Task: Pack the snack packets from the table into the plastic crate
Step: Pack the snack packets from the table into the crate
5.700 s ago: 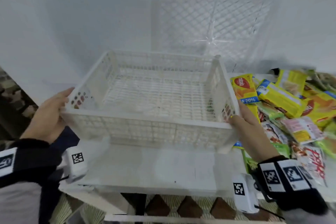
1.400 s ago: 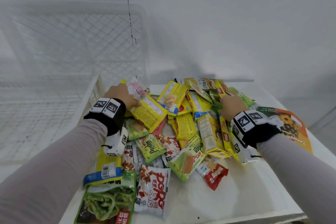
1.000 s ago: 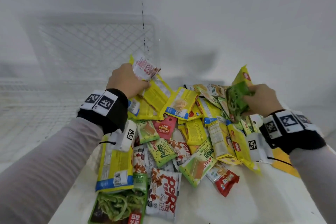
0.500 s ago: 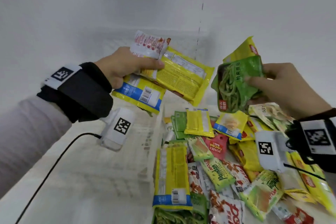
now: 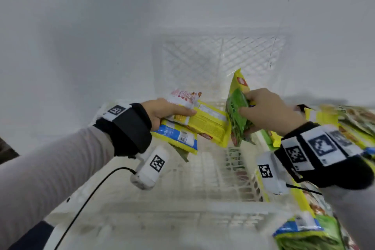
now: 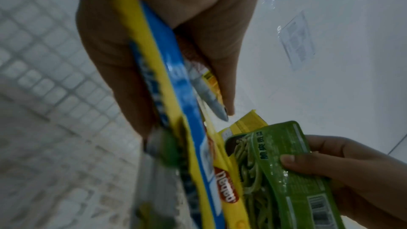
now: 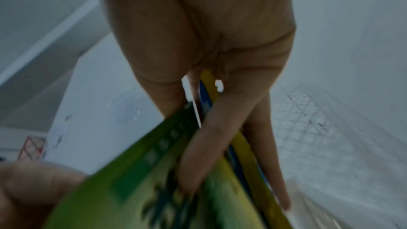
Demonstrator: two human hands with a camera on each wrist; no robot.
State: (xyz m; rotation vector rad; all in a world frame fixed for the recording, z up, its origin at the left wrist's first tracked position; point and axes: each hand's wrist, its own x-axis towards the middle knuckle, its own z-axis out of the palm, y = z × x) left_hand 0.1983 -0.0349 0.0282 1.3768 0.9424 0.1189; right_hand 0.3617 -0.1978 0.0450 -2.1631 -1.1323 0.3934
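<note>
White slatted plastic crate [image 5: 203,178] sits on the table below both hands, its floor apparently bare; the heap of loose snack packets [image 5: 345,128] lies just right of its wall. Left hand [image 5: 162,110] is clamped, thumb on top, on a fanned stack of flat yellow and blue-banded packets [image 5: 205,126], while the right hand [image 5: 269,111] pinches a green pouch with a yellow packet behind [image 5: 237,115]. Judgement: lower both bundles close to the floor before letting go, laying them flat and side by side so later packets stack evenly.
</note>
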